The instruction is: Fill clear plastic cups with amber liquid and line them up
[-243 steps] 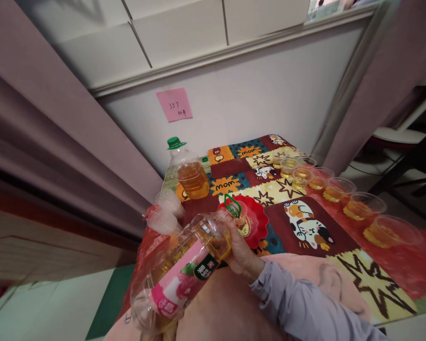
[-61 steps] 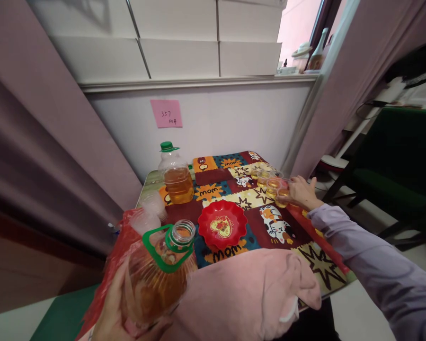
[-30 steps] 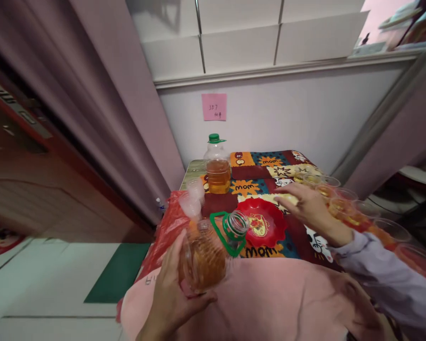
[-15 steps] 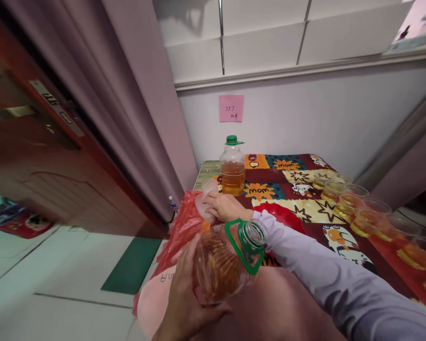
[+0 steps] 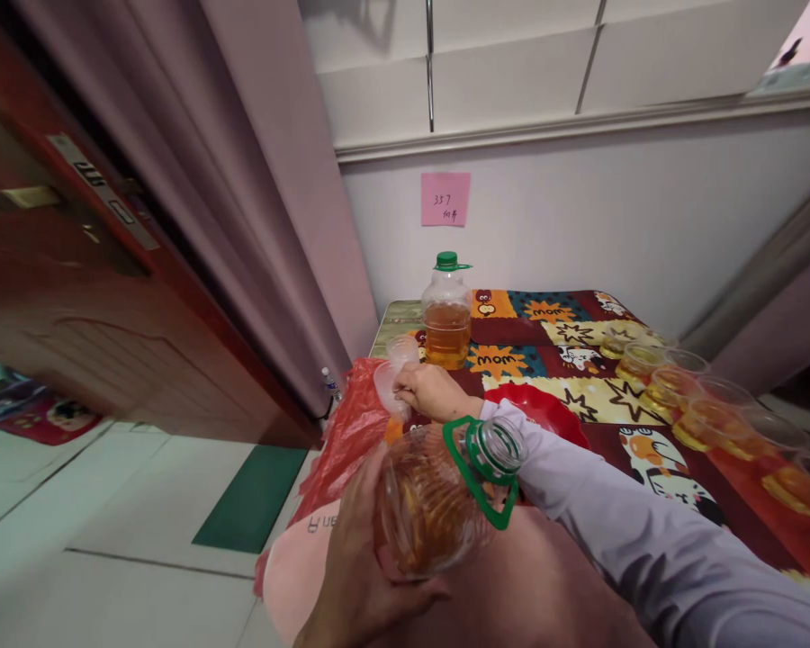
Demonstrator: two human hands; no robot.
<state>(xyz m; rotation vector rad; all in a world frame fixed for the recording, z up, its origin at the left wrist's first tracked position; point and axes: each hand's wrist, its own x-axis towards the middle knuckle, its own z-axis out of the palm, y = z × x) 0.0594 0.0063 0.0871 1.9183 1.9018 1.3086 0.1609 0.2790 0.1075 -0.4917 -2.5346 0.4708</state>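
Observation:
My left hand is wrapped round a big clear plastic bottle of amber liquid. The bottle leans to the right, its uncapped mouth and green handle ring pointing up. My right hand reaches across behind it, fingers pinched at the rim of a clear plastic cup; the far side of the grip is hidden. Just beyond is another clear cup. A second bottle, upright with a green cap and partly filled with amber liquid, stands behind my right hand.
Along the table's right side runs a row of several cups holding yellow liquid. A red dish is partly behind my right forearm. Red plastic bag covers the left edge. A wooden door is at left, and a wall rises behind the table.
The view has shifted slightly. The two clear cups now show more distinctly by my right hand, which stays pinched at the nearer one. My left hand keeps the bottle tilted.

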